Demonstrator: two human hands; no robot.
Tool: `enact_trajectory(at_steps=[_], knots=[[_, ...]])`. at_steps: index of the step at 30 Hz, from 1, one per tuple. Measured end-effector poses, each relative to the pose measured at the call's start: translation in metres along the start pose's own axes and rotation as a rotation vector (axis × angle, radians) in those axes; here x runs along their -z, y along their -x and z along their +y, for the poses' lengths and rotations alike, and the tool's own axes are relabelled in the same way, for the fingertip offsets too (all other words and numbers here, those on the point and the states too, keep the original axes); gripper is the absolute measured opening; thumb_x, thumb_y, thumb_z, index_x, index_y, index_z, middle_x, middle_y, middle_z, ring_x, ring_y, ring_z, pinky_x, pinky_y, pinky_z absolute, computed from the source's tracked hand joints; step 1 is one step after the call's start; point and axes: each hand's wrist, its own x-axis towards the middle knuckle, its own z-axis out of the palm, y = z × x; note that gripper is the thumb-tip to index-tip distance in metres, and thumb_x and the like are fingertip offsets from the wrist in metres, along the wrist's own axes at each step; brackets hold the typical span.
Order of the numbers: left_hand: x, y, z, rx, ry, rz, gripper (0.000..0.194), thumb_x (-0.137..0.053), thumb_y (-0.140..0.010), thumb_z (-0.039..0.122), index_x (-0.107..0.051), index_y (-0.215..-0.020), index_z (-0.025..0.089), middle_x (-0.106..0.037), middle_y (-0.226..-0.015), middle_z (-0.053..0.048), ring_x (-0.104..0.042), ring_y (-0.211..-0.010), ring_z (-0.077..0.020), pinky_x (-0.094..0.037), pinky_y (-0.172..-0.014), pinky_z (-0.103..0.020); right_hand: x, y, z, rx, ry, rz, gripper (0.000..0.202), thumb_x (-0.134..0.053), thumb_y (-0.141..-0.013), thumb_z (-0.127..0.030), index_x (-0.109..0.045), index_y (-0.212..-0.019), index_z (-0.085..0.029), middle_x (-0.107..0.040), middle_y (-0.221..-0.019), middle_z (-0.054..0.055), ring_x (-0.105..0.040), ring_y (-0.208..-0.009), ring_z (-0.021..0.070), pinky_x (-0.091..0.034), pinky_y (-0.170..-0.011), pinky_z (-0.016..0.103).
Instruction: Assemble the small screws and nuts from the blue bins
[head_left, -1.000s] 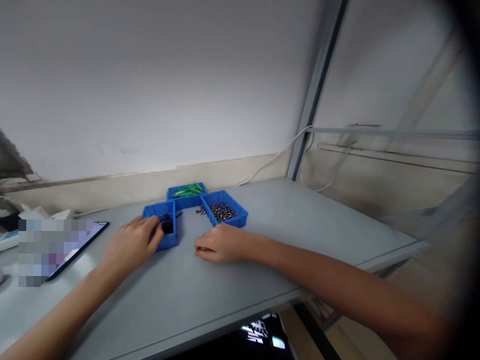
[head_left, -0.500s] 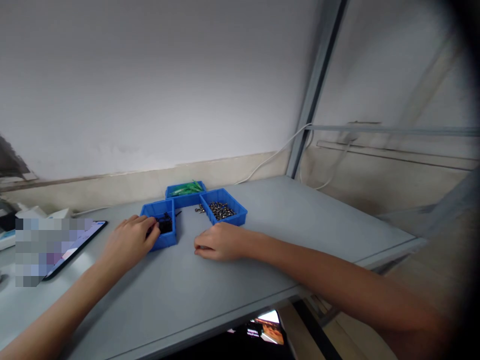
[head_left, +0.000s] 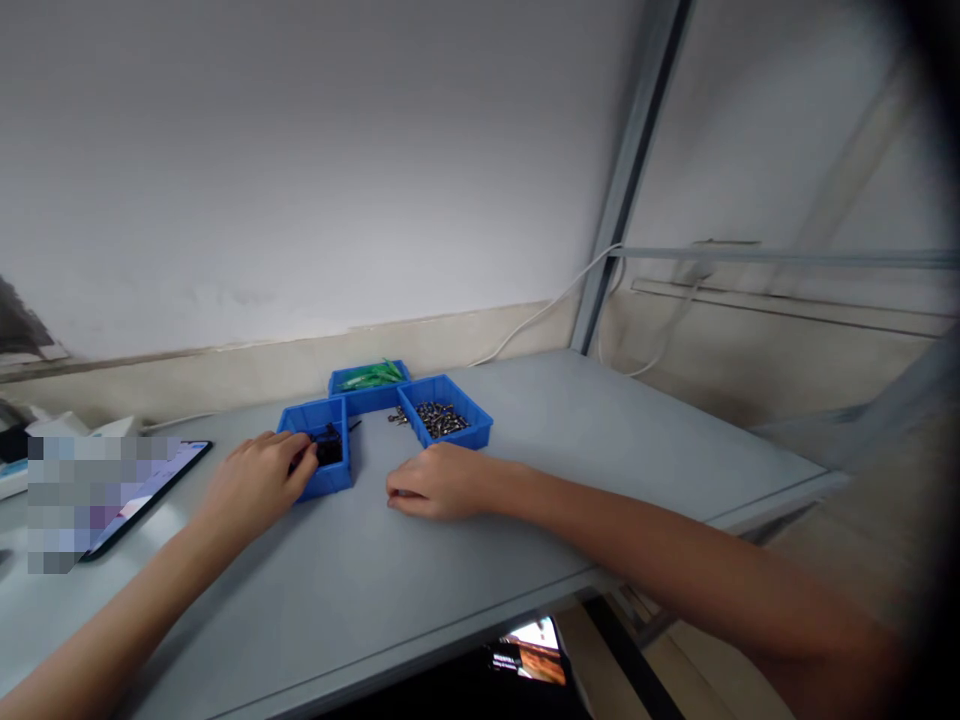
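My left hand (head_left: 262,478) reaches over the near-left rim of a blue bin (head_left: 327,482) holding small black parts (head_left: 328,446). Its fingers are curled together at the parts, and what they grip is too small to tell. On the grey table, my right hand (head_left: 427,483) rests with fingers closed, in front of a second blue bin (head_left: 478,437) full of small metal pieces (head_left: 442,419); anything inside its fingers is hidden. Behind them stands a third blue bin (head_left: 373,402) with green pieces (head_left: 375,375).
Some metal pieces (head_left: 397,416) lie loose between the bins. A tablet (head_left: 154,495) lies at the left, partly blurred out. A white cable (head_left: 536,315) runs along the wall to a metal post (head_left: 626,170). Below the table edge, a lit phone screen (head_left: 536,655) shows.
The whole view has shifted very slightly. My left fingers have moved a little over the black parts; my right hand keeps its place on the table.
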Motion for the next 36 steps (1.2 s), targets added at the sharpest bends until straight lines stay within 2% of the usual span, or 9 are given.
enact_trajectory(at_steps=[7,10,12,15,20,23,26,31,36], knots=[[-0.001,0.001,-0.001,-0.025,-0.010,0.068,0.034,-0.032,-0.087,0.032,-0.058,-0.071,0.018,-0.060,-0.066,-0.006,-0.057,-0.068,-0.0235,-0.037,-0.062,-0.032,0.002,-0.001,0.000,0.005,-0.009,-0.001,0.022,-0.043,-0.087,-0.027,-0.061,-0.086,-0.015,-0.067,-0.080,0.004,-0.058,-0.066,0.0125,-0.033,-0.055,0.023],[0.001,0.001,-0.001,-0.138,0.051,0.160,0.034,-0.033,-0.088,0.033,-0.058,-0.072,0.017,-0.060,-0.069,-0.006,-0.055,-0.075,-0.0237,-0.038,-0.069,-0.034,0.001,-0.001,0.001,0.006,-0.007,0.006,0.022,-0.042,-0.087,-0.027,-0.061,-0.086,-0.016,-0.067,-0.079,0.004,-0.058,-0.066,0.0123,-0.033,-0.054,0.023],[0.003,0.004,0.001,-0.248,0.184,0.159,0.033,-0.034,-0.088,0.034,-0.059,-0.075,0.016,-0.060,-0.073,-0.006,-0.053,-0.075,-0.0213,-0.039,-0.071,-0.033,0.000,0.000,0.001,0.012,0.001,0.014,0.022,-0.042,-0.087,-0.028,-0.061,-0.086,-0.016,-0.067,-0.079,0.003,-0.058,-0.066,0.0121,-0.033,-0.054,0.023],[0.009,0.009,0.011,-0.307,0.480,-0.038,0.029,-0.037,-0.088,0.035,-0.059,-0.080,0.017,-0.059,-0.075,-0.003,-0.052,-0.069,-0.0157,-0.040,-0.065,-0.027,0.000,0.000,0.001,0.010,0.030,0.013,0.024,-0.040,-0.088,-0.029,-0.060,-0.087,-0.017,-0.067,-0.078,0.003,-0.058,-0.065,0.0120,-0.033,-0.054,0.023],[0.013,0.014,0.025,-0.159,0.949,-0.604,0.024,-0.043,-0.085,0.039,-0.056,-0.081,0.018,-0.053,-0.065,0.003,-0.050,-0.059,-0.0112,-0.040,-0.052,-0.021,0.001,0.001,0.000,0.024,0.059,0.005,0.021,-0.042,-0.088,-0.028,-0.059,-0.085,-0.016,-0.066,-0.075,0.003,-0.056,-0.064,0.0114,-0.031,-0.053,0.023],[0.010,0.014,0.021,-0.192,1.048,-0.863,0.019,-0.054,-0.079,0.036,-0.057,-0.087,0.019,-0.055,-0.071,0.002,-0.051,-0.062,-0.0115,-0.041,-0.054,-0.021,0.001,0.001,0.000,0.012,0.057,0.002,0.023,-0.041,-0.088,-0.029,-0.060,-0.083,-0.016,-0.065,-0.075,0.003,-0.055,-0.063,0.0112,-0.031,-0.052,0.023],[0.009,0.013,0.014,-0.255,1.022,-0.945,0.017,-0.061,-0.073,0.032,-0.060,-0.084,0.019,-0.057,-0.074,0.002,-0.052,-0.066,-0.0120,-0.041,-0.058,-0.021,0.001,0.002,0.000,0.002,0.034,0.002,0.024,-0.041,-0.088,-0.030,-0.060,-0.084,-0.017,-0.066,-0.075,0.003,-0.056,-0.063,0.0114,-0.032,-0.052,0.023],[0.014,0.015,0.010,-0.227,1.074,-1.026,0.026,-0.072,-0.059,0.025,-0.061,-0.082,0.021,-0.061,-0.077,0.002,-0.055,-0.074,-0.0149,-0.043,-0.064,-0.024,0.002,0.001,0.000,0.005,0.017,-0.010,0.021,-0.043,-0.087,-0.028,-0.061,-0.087,-0.017,-0.066,-0.077,0.003,-0.057,-0.065,0.0119,-0.033,-0.053,0.023],[0.016,0.016,0.011,-0.259,1.064,-1.008,0.024,-0.072,-0.058,0.023,-0.060,-0.078,0.019,-0.059,-0.073,0.002,-0.053,-0.072,-0.0138,-0.041,-0.063,-0.023,0.002,0.000,0.001,0.015,0.015,-0.012,0.022,-0.042,-0.087,-0.028,-0.061,-0.087,-0.016,-0.067,-0.079,0.003,-0.057,-0.066,0.0119,-0.033,-0.054,0.023]])
